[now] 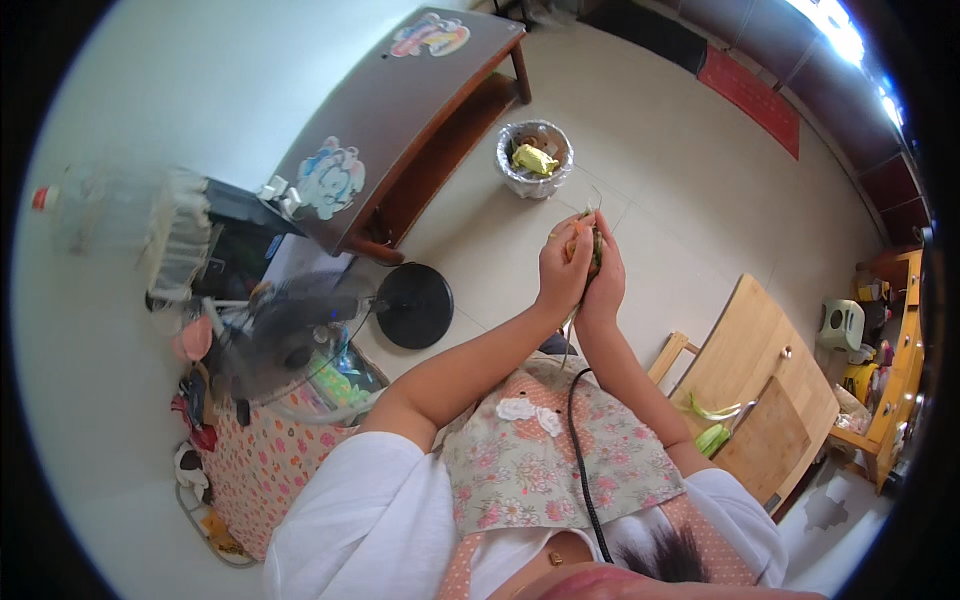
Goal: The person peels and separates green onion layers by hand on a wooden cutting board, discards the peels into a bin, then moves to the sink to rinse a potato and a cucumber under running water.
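My left hand [565, 259] and my right hand [606, 274] are cupped together out in front of me. Between the palms they hold a bundle of vegetable scraps [597, 247], with green and orange bits showing; the fingers hide most of it. Thin strands stick out above the fingertips, and a pale stem [568, 341] hangs below the wrists. Past the fingertips stands a waste bin [502, 166] with a clear plastic liner, on the floor. A crumpled yellow wrapper [535, 160] lies inside it.
Right of me, a wooden table [739, 330] carries a cutting board [772, 431], spring onions [709, 409] and a green vegetable piece [712, 439]. At left are a low cabinet [375, 112] and an electric fan with a round black base [415, 306]. A black cord [581, 457] crosses my apron.
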A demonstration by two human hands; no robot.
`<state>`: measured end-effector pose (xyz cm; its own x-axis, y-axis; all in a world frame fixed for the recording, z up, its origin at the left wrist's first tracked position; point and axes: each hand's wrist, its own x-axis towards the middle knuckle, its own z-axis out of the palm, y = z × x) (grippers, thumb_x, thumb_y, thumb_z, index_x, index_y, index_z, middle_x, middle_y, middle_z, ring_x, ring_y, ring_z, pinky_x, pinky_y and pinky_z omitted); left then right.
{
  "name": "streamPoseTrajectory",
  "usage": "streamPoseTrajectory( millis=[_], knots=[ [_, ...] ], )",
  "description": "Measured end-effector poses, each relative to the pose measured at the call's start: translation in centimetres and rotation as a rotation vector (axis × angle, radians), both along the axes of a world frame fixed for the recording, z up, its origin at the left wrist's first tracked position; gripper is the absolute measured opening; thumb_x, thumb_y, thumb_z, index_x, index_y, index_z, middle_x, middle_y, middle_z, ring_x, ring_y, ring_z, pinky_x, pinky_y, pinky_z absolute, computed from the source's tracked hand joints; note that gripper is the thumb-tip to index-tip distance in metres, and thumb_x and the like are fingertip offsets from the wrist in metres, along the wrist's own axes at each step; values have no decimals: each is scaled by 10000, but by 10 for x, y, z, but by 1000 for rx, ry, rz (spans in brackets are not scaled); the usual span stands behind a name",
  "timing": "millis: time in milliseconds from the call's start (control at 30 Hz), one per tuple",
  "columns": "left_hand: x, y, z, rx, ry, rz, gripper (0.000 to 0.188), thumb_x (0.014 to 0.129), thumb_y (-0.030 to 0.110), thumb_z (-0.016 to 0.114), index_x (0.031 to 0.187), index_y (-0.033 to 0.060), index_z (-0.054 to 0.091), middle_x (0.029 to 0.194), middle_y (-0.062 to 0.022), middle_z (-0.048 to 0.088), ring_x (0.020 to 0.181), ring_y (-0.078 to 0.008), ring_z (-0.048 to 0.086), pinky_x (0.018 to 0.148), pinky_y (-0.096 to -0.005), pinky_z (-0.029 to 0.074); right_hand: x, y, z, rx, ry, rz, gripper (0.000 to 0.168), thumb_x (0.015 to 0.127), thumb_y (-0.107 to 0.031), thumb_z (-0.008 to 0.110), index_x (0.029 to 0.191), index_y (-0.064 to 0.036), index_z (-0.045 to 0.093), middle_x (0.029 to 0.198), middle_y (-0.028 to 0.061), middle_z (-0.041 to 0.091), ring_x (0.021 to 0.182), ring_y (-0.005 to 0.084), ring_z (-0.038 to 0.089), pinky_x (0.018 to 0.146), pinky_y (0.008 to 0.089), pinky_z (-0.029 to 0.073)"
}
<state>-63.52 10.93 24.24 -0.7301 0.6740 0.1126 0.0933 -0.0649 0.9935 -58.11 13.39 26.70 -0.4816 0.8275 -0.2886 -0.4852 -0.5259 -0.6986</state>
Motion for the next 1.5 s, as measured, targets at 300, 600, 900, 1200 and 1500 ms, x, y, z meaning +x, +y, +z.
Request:
streamPoseTrajectory(
  millis=[300, 600, 900, 1200, 1500],
  knots=[
    [-123, 124, -151, -125, -233, 155, 230, 957, 229, 523, 1046, 18, 547, 968, -29, 577, 816, -72, 526, 708, -226, 457, -130, 132, -136, -204, -190, 63, 388, 944, -150, 418, 1289, -4, 520, 1128, 92, 596, 971, 150, 591, 844, 266, 481],
    [-256, 212, -265, -178, -514, 148, 441, 955, 483, 441, 1001, 48, 496, 931, -43, 542, 830, -124, 530, 737, -261, 451, -253, 218, -289, -343, -152, 1, 299, 928, -124, 449, 1154, 11, 592, 1109, 129, 604, 975, 220, 609, 842, 318, 503],
    [-384, 255, -348, -212, -976, 70, 1185, 691, 914, 223, 1494, 62, 45, 1571, -87, -62, 1444, -203, -43, 1124, -452, -99, -337, 307, -380, -597, -359, 15, 556, 959, -381, 451, 1383, -33, 358, 1384, 94, 405, 1245, 254, 420, 1041, 408, 359],
    [-366, 248, -371, -112, -1272, 159, 1018, 804, 812, 161, 1497, 78, 28, 1567, -135, 46, 1415, -242, 168, 1145, -403, -6, -319, 294, -422, -591, -209, -22, 488, 962, -308, 466, 1362, -36, 400, 1419, 124, 391, 1363, 263, 293, 1137, 413, 166],
    [-380, 254, -289, 38, -1449, -21, 944, 809, 799, 94, 1501, 169, -29, 1552, -140, -131, 1428, -354, -105, 1069, -635, -86, -308, 292, -388, 708, -1103, 884, 551, 984, -508, 251, 1462, -239, 300, 1547, 80, 197, 1436, 311, 119, 1070, 653, 54]
  ],
)
